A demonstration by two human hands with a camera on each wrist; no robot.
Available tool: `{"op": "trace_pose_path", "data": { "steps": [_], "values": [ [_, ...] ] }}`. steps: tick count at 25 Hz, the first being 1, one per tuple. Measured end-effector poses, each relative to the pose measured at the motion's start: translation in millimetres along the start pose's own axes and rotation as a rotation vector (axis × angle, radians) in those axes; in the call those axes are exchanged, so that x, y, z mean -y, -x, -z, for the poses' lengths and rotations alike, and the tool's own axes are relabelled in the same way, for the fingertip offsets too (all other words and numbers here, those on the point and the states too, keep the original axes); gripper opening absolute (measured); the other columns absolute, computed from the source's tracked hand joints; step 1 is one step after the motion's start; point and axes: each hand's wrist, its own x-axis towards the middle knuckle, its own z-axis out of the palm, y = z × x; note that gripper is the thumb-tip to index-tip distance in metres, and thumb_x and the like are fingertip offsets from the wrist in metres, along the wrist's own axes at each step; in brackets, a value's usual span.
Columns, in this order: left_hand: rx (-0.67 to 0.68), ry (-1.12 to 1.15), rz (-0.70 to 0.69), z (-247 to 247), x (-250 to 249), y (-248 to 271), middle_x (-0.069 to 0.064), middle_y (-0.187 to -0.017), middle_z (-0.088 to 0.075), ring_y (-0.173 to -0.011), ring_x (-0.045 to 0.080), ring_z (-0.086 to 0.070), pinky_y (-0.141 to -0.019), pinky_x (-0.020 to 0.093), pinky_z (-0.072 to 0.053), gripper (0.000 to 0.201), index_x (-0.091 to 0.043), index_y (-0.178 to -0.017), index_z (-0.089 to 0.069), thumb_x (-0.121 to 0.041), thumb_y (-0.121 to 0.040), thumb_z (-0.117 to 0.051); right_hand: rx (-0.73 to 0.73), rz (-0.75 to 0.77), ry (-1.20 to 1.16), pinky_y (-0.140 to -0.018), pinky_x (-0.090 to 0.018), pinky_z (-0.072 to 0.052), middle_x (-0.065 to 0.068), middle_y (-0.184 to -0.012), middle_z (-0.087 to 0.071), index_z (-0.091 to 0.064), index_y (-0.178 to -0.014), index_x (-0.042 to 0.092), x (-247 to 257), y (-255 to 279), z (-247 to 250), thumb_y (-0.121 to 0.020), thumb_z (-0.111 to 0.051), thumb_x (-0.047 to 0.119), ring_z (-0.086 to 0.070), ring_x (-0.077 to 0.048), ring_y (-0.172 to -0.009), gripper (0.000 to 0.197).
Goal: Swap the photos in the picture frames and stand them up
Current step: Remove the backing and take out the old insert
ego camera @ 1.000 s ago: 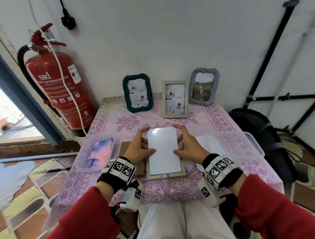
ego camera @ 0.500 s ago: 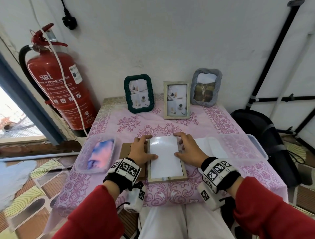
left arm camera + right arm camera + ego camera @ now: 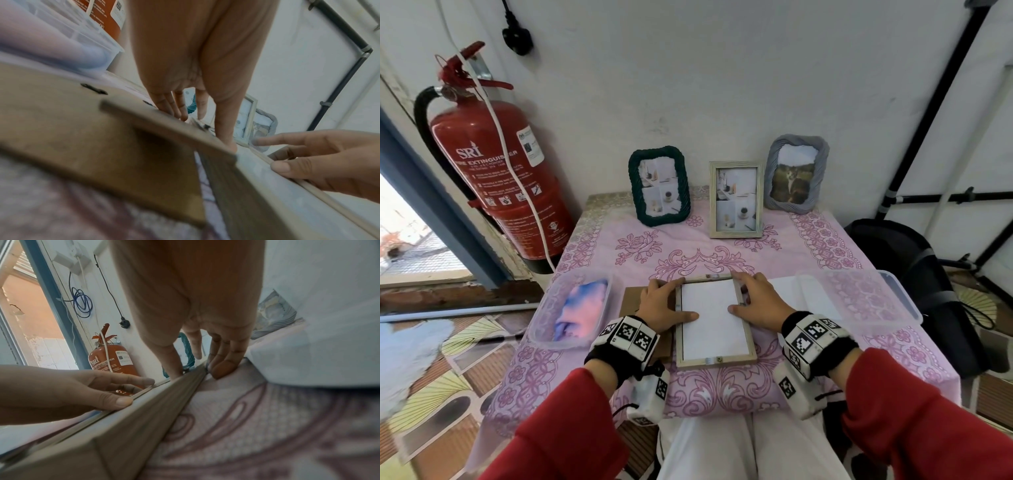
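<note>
A light wooden frame [image 3: 716,360] lies face down on the pink tablecloth in front of me. A white photo [image 3: 710,322], blank side up, lies flat inside it. My left hand [image 3: 659,303] rests at the frame's left edge with straight fingers and its thumb presses on the photo. My right hand [image 3: 756,301] mirrors it on the right edge; in the right wrist view its fingertips [image 3: 223,368] touch the cloth beside the frame. A brown backing board [image 3: 631,298] lies under my left hand. A green frame [image 3: 659,186], a wooden frame [image 3: 736,200] and a grey frame [image 3: 796,174] stand at the wall.
A clear tub [image 3: 544,322] holding a pink-blue cloth sits left of the board. Another clear tub [image 3: 866,298] sits at the right over white paper [image 3: 787,291]. A red fire extinguisher [image 3: 496,178] hangs at the left, and a black bag [image 3: 914,274] lies right of the table.
The white photo, held tilted above the frame a second ago, has come down flat into it. Both hands lowered with it and their thumbs now press it.
</note>
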Motion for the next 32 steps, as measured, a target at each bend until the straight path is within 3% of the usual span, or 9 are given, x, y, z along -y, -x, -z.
{"op": "trace_pose_path", "data": {
  "steps": [4, 8, 10, 13, 16, 21, 25, 29, 32],
  "values": [
    [-0.005, 0.085, -0.009, 4.7, 1.9, 5.7, 0.009, -0.135, -0.036, -0.129, 0.026, -0.036, -0.112, 0.04, -0.03, 0.08, -0.023, -0.141, -0.037, -0.039, -0.073, -0.076, -0.01, 0.015, -0.021, -0.101, -0.03, -0.039, -0.013, -0.125, -0.041, -0.035, -0.141, 0.013, -2.2, 2.2, 1.9, -0.081, -0.068, 0.021, -0.048, -0.027, -0.114, 0.07],
    [-0.193, 0.197, 0.028, 12.1, 13.6, 21.8, 0.012, -0.135, -0.037, -0.124, 0.026, -0.045, -0.11, 0.034, -0.033, 0.057, -0.01, -0.135, -0.044, -0.023, -0.084, -0.067, -0.045, 0.027, -0.059, -0.073, -0.011, -0.031, -0.012, -0.122, -0.046, -0.044, -0.134, 0.007, -3.1, 4.6, 1.8, -0.081, -0.059, 0.005, -0.048, -0.016, -0.095, 0.055],
    [-0.214, 0.133, 0.082, 14.4, 24.5, 33.2, 0.016, -0.136, -0.037, -0.125, 0.029, -0.044, -0.11, 0.033, -0.032, 0.053, -0.006, -0.133, -0.042, -0.022, -0.087, -0.063, -0.042, 0.034, -0.061, -0.081, -0.014, -0.034, -0.013, -0.124, -0.047, -0.044, -0.134, 0.008, -5.0, 7.3, 1.6, -0.082, -0.058, 0.005, -0.05, -0.018, -0.099, 0.054],
    [-0.106, 0.003, 0.154, 14.6, 37.8, 47.8, 0.015, -0.139, -0.036, -0.129, 0.031, -0.04, -0.11, 0.04, -0.033, 0.069, -0.008, -0.139, -0.035, -0.04, -0.084, -0.063, -0.036, 0.06, -0.044, -0.097, -0.026, -0.039, -0.013, -0.128, -0.046, -0.043, -0.136, 0.007, -6.3, 10.7, 2.0, -0.085, -0.06, 0.009, -0.051, -0.024, -0.112, 0.054],
    [-0.108, -0.006, 0.152, 14.7, 39.3, 52.9, 0.013, -0.134, -0.041, -0.123, 0.027, -0.044, -0.106, 0.039, -0.037, 0.067, -0.009, -0.133, -0.043, -0.045, -0.081, -0.066, -0.037, 0.07, -0.06, -0.097, -0.028, -0.041, -0.014, -0.13, -0.046, -0.042, -0.136, 0.006, -6.9, 13.5, 2.0, -0.086, -0.062, 0.011, -0.051, -0.025, -0.113, 0.054],
    [-0.197, 0.102, 0.142, 17.5, 35.1, 52.6, 0.011, -0.117, -0.051, -0.109, 0.023, -0.052, -0.093, 0.028, -0.043, 0.048, -0.009, -0.113, -0.055, -0.032, -0.076, -0.075, -0.047, 0.061, -0.098, -0.088, -0.02, -0.041, -0.013, -0.131, -0.048, -0.045, -0.135, 0.007, -8.4, 15.4, 1.8, -0.085, -0.065, 0.012, -0.052, -0.024, -0.112, 0.054],
    [-0.229, 0.081, 0.109, 19.7, 32.5, 52.3, 0.012, -0.121, -0.049, -0.113, 0.023, -0.048, -0.088, 0.018, -0.033, 0.052, -0.01, -0.121, -0.052, -0.023, -0.076, -0.074, -0.055, 0.061, -0.119, -0.092, -0.025, -0.044, -0.013, -0.132, -0.048, -0.045, -0.134, 0.007, -8.8, 16.3, 1.9, -0.084, -0.067, 0.012, -0.052, -0.025, -0.114, 0.055],
    [-0.375, 0.083, 0.034, 27.9, 26.8, 54.3, 0.017, -0.125, -0.05, -0.117, 0.027, -0.047, -0.097, 0.026, -0.033, 0.052, -0.005, -0.128, -0.048, -0.009, -0.079, -0.067, -0.063, 0.061, -0.135, -0.09, -0.023, -0.043, -0.013, -0.131, -0.049, -0.046, -0.134, 0.006, -10.2, 17.3, 0.7, -0.084, -0.067, 0.012, -0.052, -0.025, -0.113, 0.054],
    [-0.483, 0.25, 0.025, 37.2, 23.3, 53.9, 0.017, -0.127, -0.05, -0.11, 0.027, -0.054, -0.099, 0.037, -0.043, 0.055, -0.003, -0.129, -0.047, -0.001, -0.078, -0.066, -0.07, 0.056, -0.148, -0.09, -0.025, -0.044, -0.013, -0.13, -0.049, -0.047, -0.133, 0.006, -11.1, 17.0, -0.2, -0.084, -0.067, 0.012, -0.052, -0.024, -0.112, 0.053]
  ]
}}
